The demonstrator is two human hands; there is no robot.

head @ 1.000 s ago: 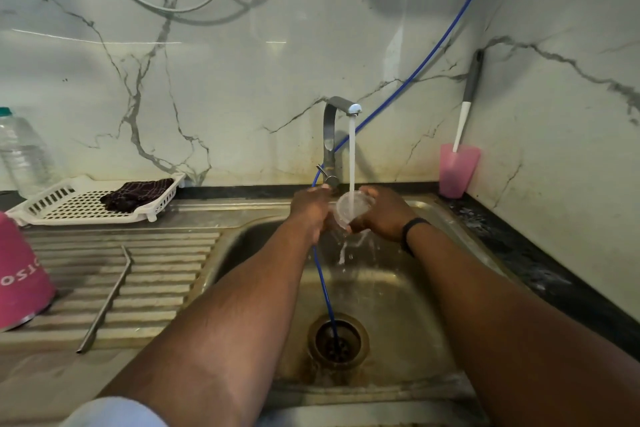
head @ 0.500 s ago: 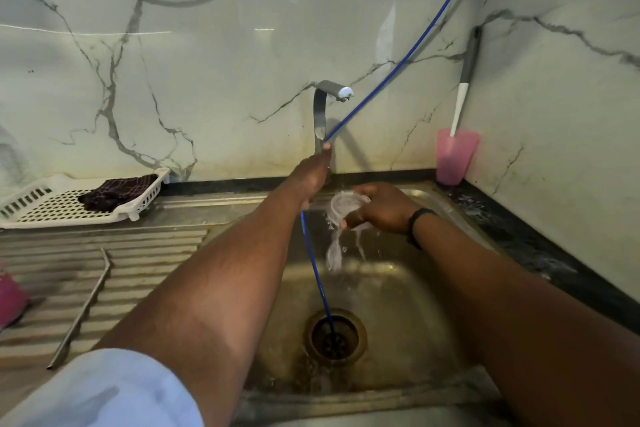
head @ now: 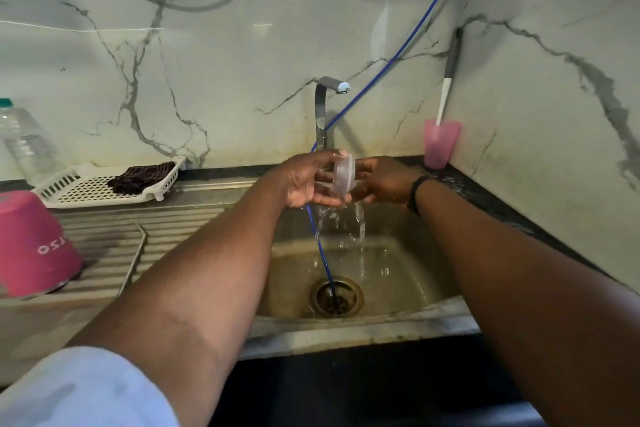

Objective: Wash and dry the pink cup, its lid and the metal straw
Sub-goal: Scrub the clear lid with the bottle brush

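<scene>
Both hands hold clear lid (head: 343,174) on edge over steel sink (head: 398,274), water dripping off.
Left hand (head: 304,180) grips it, fingers curled; right hand (head: 381,180) pinches far side. Pink cup (head: 33,243) inverted on ribbed drainboard (head: 162,236), metal straw (head: 133,260) beside it. Marble-veined walls; tap (head: 327,104) dry.

Clear plastic lid (head: 343,174), wet; steel sink (head: 398,317) dull, stained.
</scene>
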